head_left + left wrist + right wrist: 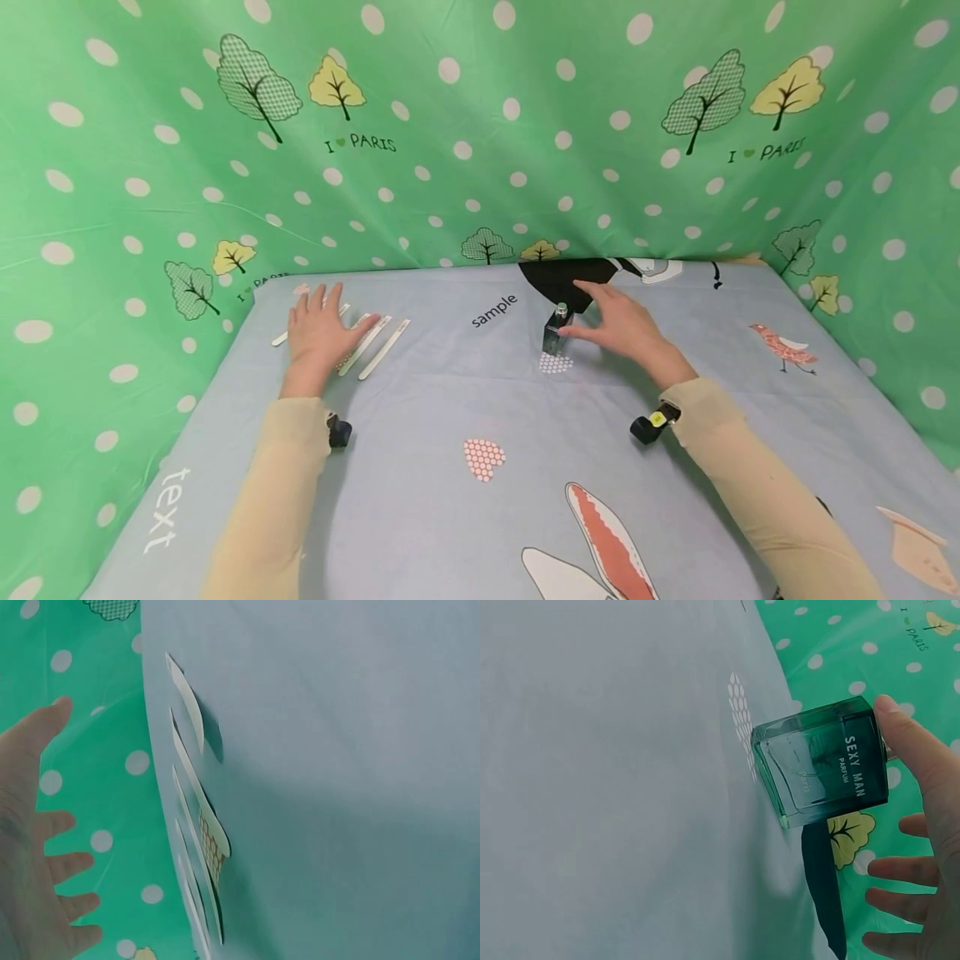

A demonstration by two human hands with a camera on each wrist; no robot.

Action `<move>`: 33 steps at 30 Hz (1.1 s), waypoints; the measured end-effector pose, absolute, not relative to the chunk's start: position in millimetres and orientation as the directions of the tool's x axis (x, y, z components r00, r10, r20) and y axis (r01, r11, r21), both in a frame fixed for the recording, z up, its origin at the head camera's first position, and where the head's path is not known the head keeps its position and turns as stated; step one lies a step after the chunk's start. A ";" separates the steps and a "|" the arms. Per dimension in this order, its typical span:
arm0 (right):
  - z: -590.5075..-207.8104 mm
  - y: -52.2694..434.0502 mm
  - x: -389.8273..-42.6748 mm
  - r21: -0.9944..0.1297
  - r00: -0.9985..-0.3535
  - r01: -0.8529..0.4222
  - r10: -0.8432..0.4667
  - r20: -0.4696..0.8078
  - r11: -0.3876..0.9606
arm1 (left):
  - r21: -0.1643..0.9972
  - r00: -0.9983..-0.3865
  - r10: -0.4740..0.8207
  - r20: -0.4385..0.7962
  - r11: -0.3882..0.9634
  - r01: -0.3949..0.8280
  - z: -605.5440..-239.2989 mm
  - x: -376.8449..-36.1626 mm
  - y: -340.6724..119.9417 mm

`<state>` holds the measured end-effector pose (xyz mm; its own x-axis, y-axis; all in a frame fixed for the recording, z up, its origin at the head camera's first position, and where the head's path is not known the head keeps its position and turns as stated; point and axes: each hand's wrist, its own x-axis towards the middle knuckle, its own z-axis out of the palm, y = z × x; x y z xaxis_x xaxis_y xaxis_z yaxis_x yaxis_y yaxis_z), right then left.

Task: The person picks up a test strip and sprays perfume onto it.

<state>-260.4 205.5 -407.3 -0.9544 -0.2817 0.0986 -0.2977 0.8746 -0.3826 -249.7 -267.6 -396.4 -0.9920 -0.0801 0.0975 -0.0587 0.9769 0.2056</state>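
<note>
My left hand (318, 335) is spread over the left part of the table, overlapping several slim white strips (384, 350) in the head view. Its fingers are straight and hold nothing; small print marks the strips' far ends. In the left wrist view the strips (189, 701) lie side by side on the cloth. A dark glass perfume bottle (553, 336), lettered "SEXY MAN PARFUM", stands upright right of centre. My right hand (628, 327) is beside it, thumb and fingers apart. In the right wrist view the thumb (911, 735) overlaps the bottle's top edge, the other fingers extended away from the glass.
A pale blue cloth (420, 417) printed with hearts, a bird, rabbit ears and words covers the table. Green dotted curtain (450, 125) hangs behind and along both sides. A small black device (339, 432) is on the left wrist, and another black device (651, 425) on the right.
</note>
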 end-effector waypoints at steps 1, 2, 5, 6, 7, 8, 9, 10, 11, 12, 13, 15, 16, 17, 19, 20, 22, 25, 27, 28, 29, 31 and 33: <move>-407.4 205.4 -260.2 -0.384 -0.954 -0.298 -0.283 0.096 0.874 | 0.206 -0.992 -0.081 0.097 0.977 -0.060 -396.2 -249.2 -268.3; -407.5 205.2 -259.8 -0.384 -0.954 -0.299 -0.286 0.093 0.873 | 0.204 -0.992 -0.082 0.096 0.977 -0.061 -396.1 -248.9 -269.1; -407.2 204.5 -258.5 -0.393 -0.953 -0.300 -0.290 0.086 0.870 | 0.195 -0.992 -0.085 0.089 0.979 -0.067 -395.9 -248.4 -271.4; -407.0 204.0 -258.3 -0.396 -0.953 -0.301 -0.291 0.085 0.868 | 0.191 -0.993 -0.087 0.085 0.979 -0.069 -395.8 -248.3 -272.2; -406.8 203.5 -257.7 -0.399 -0.952 -0.302 -0.293 0.084 0.866 | 0.187 -0.993 -0.087 0.083 0.980 -0.070 -395.9 -248.3 -273.1; -406.5 203.0 -257.1 -0.402 -0.951 -0.306 -0.297 0.086 0.863 | 0.183 -0.993 -0.087 0.082 0.981 -0.070 -395.9 -248.2 -274.1; -406.3 202.5 -256.4 -0.405 -0.950 -0.309 -0.301 0.086 0.860 | 0.184 -0.993 -0.087 0.082 0.980 -0.070 -395.8 -248.0 -274.9; -406.0 201.9 -255.8 -0.409 -0.948 -0.313 -0.304 0.088 0.857 | 0.184 -0.993 -0.087 0.083 0.980 -0.070 -395.7 -247.9 -276.0; -405.7 201.2 -255.2 -0.414 -0.947 -0.317 -0.308 0.090 0.853 | 0.185 -0.993 -0.087 0.084 0.980 -0.070 -395.9 -248.0 -277.2; -405.5 200.5 -254.7 -0.419 -0.946 -0.321 -0.312 0.091 0.849 | 0.182 -0.993 -0.086 0.085 0.981 -0.070 -396.2 -248.1 -278.4; -405.5 199.9 -254.0 -0.424 -0.945 -0.324 -0.315 0.092 0.846 | 0.182 -0.993 -0.086 0.086 0.981 -0.070 -396.3 -248.1 -279.7; -405.7 198.8 -253.5 -0.433 -0.943 -0.327 -0.321 0.090 0.840 | 0.186 -0.992 -0.090 0.090 0.980 -0.072 -396.8 -248.0 -282.8; -406.1 198.3 -253.5 -0.437 -0.942 -0.328 -0.322 0.090 0.837 | 0.186 -0.992 -0.091 0.091 0.980 -0.073 -397.0 -248.0 -284.5; -406.6 197.9 -253.6 -0.440 -0.942 -0.330 -0.325 0.090 0.835 | 0.184 -0.991 -0.092 0.093 0.980 -0.074 -397.2 -247.8 -286.2; -408.2 197.6 -254.0 -0.446 -0.940 -0.333 -0.329 0.089 0.831 | 0.184 -0.991 -0.095 0.094 0.980 -0.076 -397.4 -247.3 -289.9; -408.9 197.6 -253.9 -0.449 -0.939 -0.335 -0.331 0.089 0.828 | 0.183 -0.991 -0.095 0.092 0.980 -0.077 -397.7 -247.0 -292.0; -410.9 197.4 -254.2 -0.453 -0.938 -0.338 -0.333 0.094 0.825 | 0.179 -0.991 -0.096 0.088 0.981 -0.079 -397.8 -246.0 -295.4; -412.8 197.5 -254.0 -0.454 -0.937 -0.341 -0.335 0.097 0.823 | 0.184 -0.992 -0.099 0.082 0.980 -0.082 -397.7 -243.4 -299.8; -413.5 197.3 -253.6 -0.451 -0.937 -0.343 -0.336 0.098 0.824 | 0.193 -0.991 -0.105 0.077 0.977 -0.088 -397.4 -241.2 -302.0; -413.7 197.2 -253.5 -0.450 -0.936 -0.345 -0.338 0.098 0.824 | 0.199 -0.991 -0.109 0.076 0.976 -0.092 -397.4 -240.2 -303.2; -413.9 197.0 -253.4 -0.450 -0.936 -0.345 -0.339 0.098 0.823 | 0.204 -0.991 -0.114 0.073 0.974 -0.097 -397.5 -239.4 -304.5; -414.4 196.5 -253.1 -0.451 -0.935 -0.346 -0.339 0.099 0.823 | 0.216 -0.990 -0.125 0.068 0.970 -0.108 -398.4 -238.5 -307.4; -414.9 195.9 -252.8 -0.456 -0.935 -0.346 -0.340 0.098 0.820 | 0.226 -0.989 -0.138 0.059 0.967 -0.122 -399.6 -237.7 -310.6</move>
